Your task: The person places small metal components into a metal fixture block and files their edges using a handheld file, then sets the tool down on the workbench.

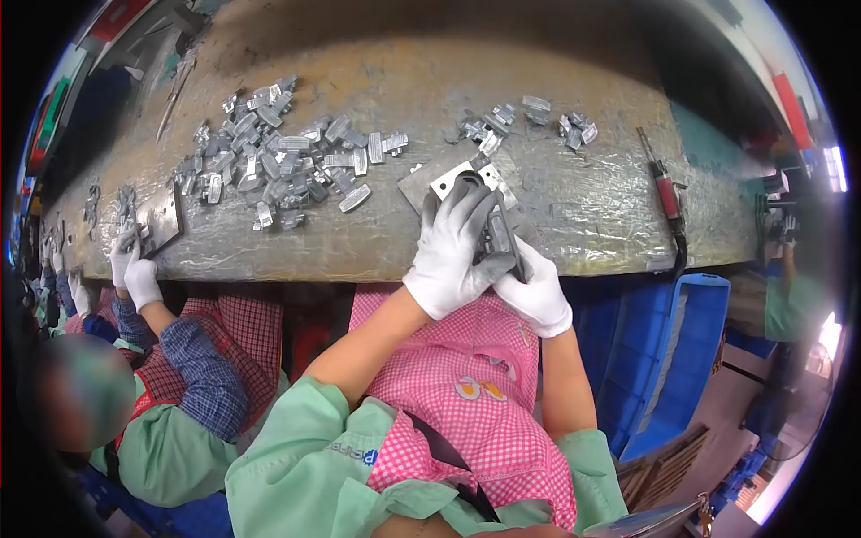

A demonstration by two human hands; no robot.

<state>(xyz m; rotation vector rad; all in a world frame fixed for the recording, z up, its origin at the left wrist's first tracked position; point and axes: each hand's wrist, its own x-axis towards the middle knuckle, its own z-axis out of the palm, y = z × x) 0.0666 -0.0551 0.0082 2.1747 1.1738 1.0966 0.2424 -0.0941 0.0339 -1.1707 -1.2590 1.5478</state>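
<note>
Held between two white-gloved hands, a dark metal part point(502, 235) tilts above the near edge of the workbench point(587, 229): the left hand point(453, 255) lays its thumb across the lower end, and the right hand point(538, 291) closes on it from the other side, its fingertips hidden. Below bench level, near the right arm, sits a blue plastic crate point(689, 345). Just beyond the grip, the left fingers reach a bright drilled block point(448, 180) resting on a flat plate point(415, 187). Well apart on the right lies a red-handled tool point(667, 197); on the left, a co-worker's gloved hands point(139, 273) touch a steel block point(163, 218). Farther across, a heap of small grey castings point(287, 157) spreads leftward, with smaller clusters point(502, 115) behind the drilled block.
</note>
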